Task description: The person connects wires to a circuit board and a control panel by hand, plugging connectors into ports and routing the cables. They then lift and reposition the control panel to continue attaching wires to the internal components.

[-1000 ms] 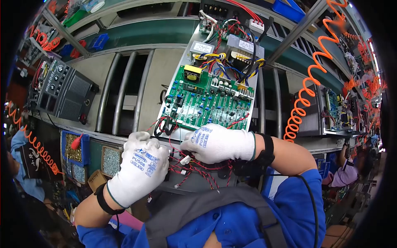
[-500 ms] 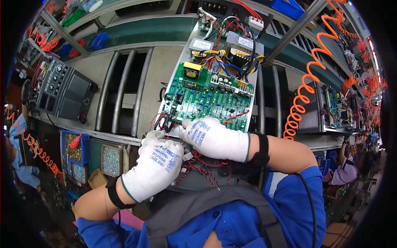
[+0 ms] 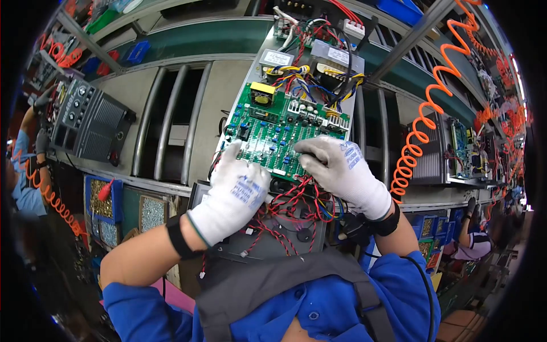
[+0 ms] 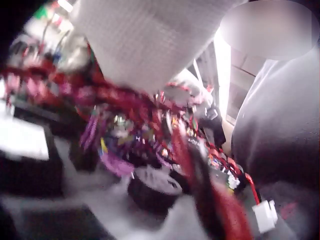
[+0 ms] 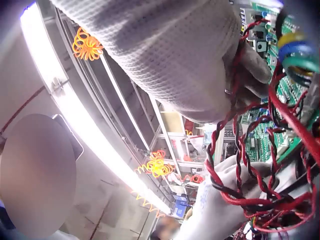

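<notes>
Both hands wear white knit gloves over a green circuit board (image 3: 268, 134) in a metal chassis. My left hand (image 3: 236, 188) lies at the board's lower left corner, its index finger straight against the board. My right hand (image 3: 339, 168) is curled above the board's lower right part. In the right wrist view, twisted red-and-black wires (image 5: 215, 150) run through its bent fingers. More red-and-black wires (image 3: 273, 228) with small white connectors spread over the dark grey panel (image 3: 225, 253) below. The left wrist view is blurred; the glove (image 4: 150, 40) hides the left fingertips there.
A transformer (image 3: 330, 60) and yellow and blue cables stand behind the board. A dark welding machine (image 3: 88, 122) is at left, with another person's gloved hands on it. Screw bins (image 3: 102, 199) lie left; an orange coiled hose (image 3: 421, 131) hangs right. Metal rollers (image 3: 171, 125) flank the chassis.
Both hands have moved up from the wires at the board's lower edge onto the board. The right hand has shifted right, uncovering more wires. Another person's hands have reached the left machine.
</notes>
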Available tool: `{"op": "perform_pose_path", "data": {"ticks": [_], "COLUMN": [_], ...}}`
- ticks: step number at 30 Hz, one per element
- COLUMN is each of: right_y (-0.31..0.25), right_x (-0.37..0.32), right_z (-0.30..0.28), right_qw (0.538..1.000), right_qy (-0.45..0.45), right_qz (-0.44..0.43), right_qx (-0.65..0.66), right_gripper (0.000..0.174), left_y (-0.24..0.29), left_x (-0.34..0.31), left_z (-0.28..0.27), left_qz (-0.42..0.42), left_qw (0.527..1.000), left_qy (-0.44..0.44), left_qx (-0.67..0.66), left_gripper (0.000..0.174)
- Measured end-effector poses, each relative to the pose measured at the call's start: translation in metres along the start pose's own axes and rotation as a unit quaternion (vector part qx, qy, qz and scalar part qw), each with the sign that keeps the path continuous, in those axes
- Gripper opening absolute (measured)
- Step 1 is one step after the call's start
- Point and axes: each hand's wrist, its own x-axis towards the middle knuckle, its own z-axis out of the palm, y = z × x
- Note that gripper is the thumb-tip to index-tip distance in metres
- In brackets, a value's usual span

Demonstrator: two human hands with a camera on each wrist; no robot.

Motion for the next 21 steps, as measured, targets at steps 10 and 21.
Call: {"op": "perform_pose_path", "data": {"ticks": [10, 21], "right_y": [0.040, 0.024], "right_x": [0.065, 0.125], "right_z": [-0.050, -0.069], "right_qw": [0.959, 0.944], "right_qy": [0.268, 0.291], "right_qz": [-0.091, -0.131], "right_qx": [-0.021, -0.081], "right_gripper": [0.026, 0.022], "left_y": [-0.009, -0.035], "left_x": [-0.023, 0.032], "left_z": [0.017, -0.051], "left_qz": [-0.061, 0.007], "left_qw": [0.992, 1.000], "left_qy": [0.106, 0.006], "left_qx": [0.019, -0.016], "left_gripper": [0.019, 0.016]}}
